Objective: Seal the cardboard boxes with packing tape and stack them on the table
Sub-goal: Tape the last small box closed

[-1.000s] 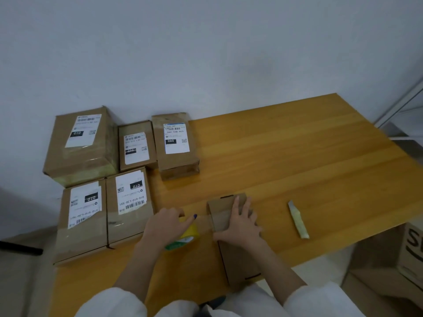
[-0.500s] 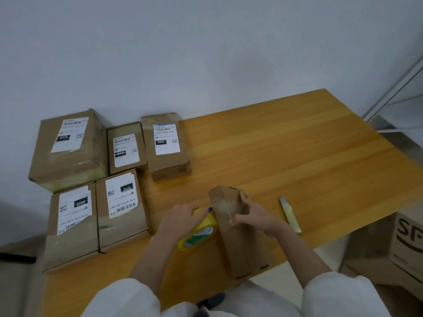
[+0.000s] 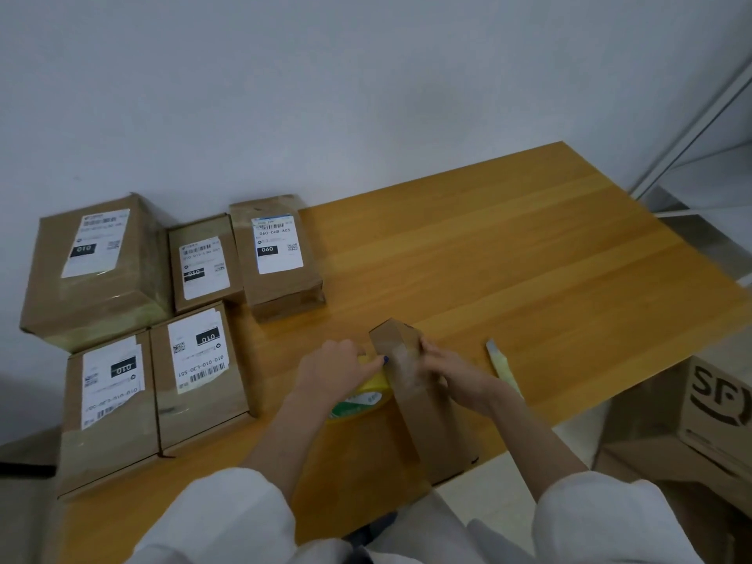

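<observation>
A long narrow cardboard box (image 3: 431, 421) stands on its side edge at the table's near edge, with clear tape stretched over its far end. My right hand (image 3: 447, 370) grips that far end from the right. My left hand (image 3: 335, 368) holds a yellow roll of packing tape (image 3: 362, 394) against the box's left side, thumb tip on the tape strip. Several sealed, labelled boxes (image 3: 199, 372) lie in a group on the left of the wooden table (image 3: 508, 270).
A pale yellow-green strip, perhaps a cutter (image 3: 502, 366), lies right of my right hand. An open brown carton with black lettering (image 3: 716, 405) sits on the floor at right. A white wall runs behind the table; a white shelf frame (image 3: 700, 128) stands far right.
The narrow box lay flat under my right palm; it has been tipped up onto its edge. My left hand brought the tape roll against its side and tape now crosses its far end.
</observation>
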